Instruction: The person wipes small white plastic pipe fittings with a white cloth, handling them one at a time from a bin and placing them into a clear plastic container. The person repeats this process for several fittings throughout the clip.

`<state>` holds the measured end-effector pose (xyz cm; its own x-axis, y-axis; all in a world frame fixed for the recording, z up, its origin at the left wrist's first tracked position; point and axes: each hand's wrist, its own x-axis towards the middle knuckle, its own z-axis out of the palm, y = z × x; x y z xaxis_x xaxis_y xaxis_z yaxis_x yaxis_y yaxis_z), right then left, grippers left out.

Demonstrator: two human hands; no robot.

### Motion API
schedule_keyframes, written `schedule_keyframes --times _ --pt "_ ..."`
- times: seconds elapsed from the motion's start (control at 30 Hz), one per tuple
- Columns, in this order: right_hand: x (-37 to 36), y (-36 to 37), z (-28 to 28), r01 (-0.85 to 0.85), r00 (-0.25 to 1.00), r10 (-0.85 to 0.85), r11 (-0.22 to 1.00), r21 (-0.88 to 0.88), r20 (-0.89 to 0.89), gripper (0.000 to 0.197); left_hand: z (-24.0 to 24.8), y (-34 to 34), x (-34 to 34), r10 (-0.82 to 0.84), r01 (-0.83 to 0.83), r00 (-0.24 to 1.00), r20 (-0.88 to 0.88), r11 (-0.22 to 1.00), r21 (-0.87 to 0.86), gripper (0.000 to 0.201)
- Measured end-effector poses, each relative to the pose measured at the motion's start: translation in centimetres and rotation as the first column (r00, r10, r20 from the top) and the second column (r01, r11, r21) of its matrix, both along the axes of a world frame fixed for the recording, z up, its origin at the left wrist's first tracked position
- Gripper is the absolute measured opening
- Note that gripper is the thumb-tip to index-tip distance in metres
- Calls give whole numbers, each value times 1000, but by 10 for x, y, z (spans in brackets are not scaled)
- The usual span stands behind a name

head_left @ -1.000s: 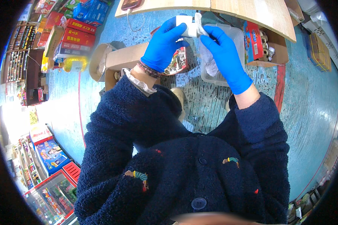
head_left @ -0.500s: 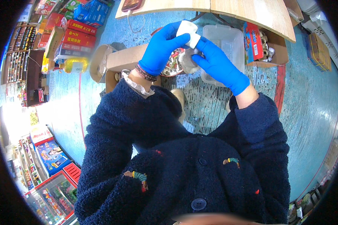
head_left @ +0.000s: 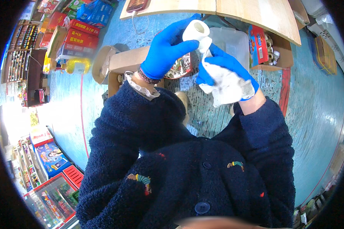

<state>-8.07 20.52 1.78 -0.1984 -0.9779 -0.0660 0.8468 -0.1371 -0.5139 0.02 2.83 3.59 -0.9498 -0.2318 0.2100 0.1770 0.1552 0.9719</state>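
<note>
A small white hollow cylinder, its round opening facing up toward me, sits in the grip of my left hand; I cannot tell its exact kind. Fingers and thumb of that blue-gloved hand wrap round its side. My right hand, gloved in blue too, is closed on a crumpled white cloth with greyish smudges. The cloth drapes over the right palm and wrist, and one end reaches up against the cylinder's lower edge. Below the hands, a round tray with several small mixed pieces is partly hidden.
A clear plastic tub stands beyond my right hand, beside a cardboard box of pale round pieces. Another carton lies left of the tray. The wooden table with a phone is ahead. Packed shelves line the left.
The cylinder has tipped so its opening now shows. My right hand has drawn back and turned, and the cloth, bunched below the hands before, now hangs over the right palm.
</note>
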Motion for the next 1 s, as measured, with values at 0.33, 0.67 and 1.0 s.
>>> schedule_keyframes --times 0.33,0.67,1.0 --pt "-9 -29 -29 486 -378 336 865 124 -863 26 -20 -11 -13 29 -114 938 347 967 227 40" --pt "-6 -10 -7 166 961 -127 976 143 -246 50 -10 -4 -9 47 -47 999 -10 999 13 47" --pt "-6 -3 -10 -10 970 -14 995 97 241 39 0 -5 -4 -129 25 980 -149 833 -553 50"
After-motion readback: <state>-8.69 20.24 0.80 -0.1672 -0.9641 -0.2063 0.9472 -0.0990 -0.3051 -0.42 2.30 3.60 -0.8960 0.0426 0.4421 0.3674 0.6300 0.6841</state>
